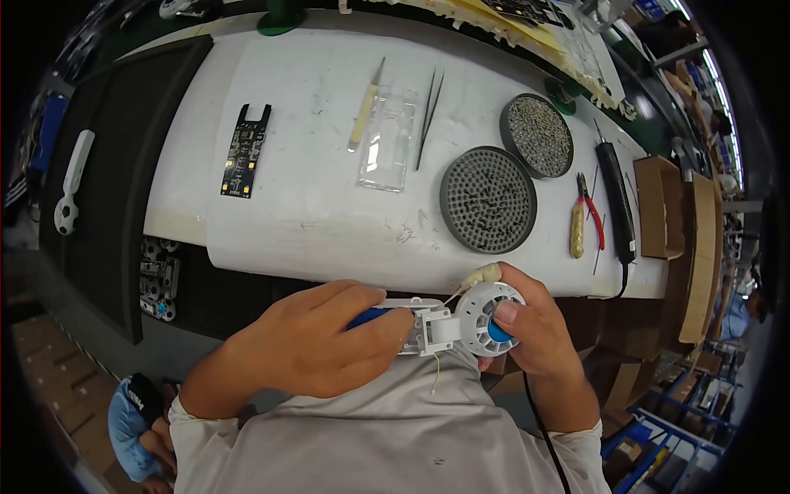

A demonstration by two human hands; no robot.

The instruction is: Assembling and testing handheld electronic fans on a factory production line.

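Note:
Close to my body, just off the table's front edge, I hold a white handheld fan body (445,331) sideways. My right hand (539,333) grips its round head, the thumb by the blue hub (499,331) and a pale cover on one fingertip. Closed round the handle end is my left hand (333,342), its fingers hiding much of the handle. Beside those fingers shows a blue cylindrical part (367,317). A thin yellowish wire (437,372) dangles below the handle, and a light wire runs near the head.
On the white table lie a black circuit board (245,152), a clear plastic tray (389,140), a knife (366,107), tweezers (429,119), two round trays of small parts (489,199), red-handled pliers (591,216) and a black corded tool (617,193). A black tray (107,181) stands left.

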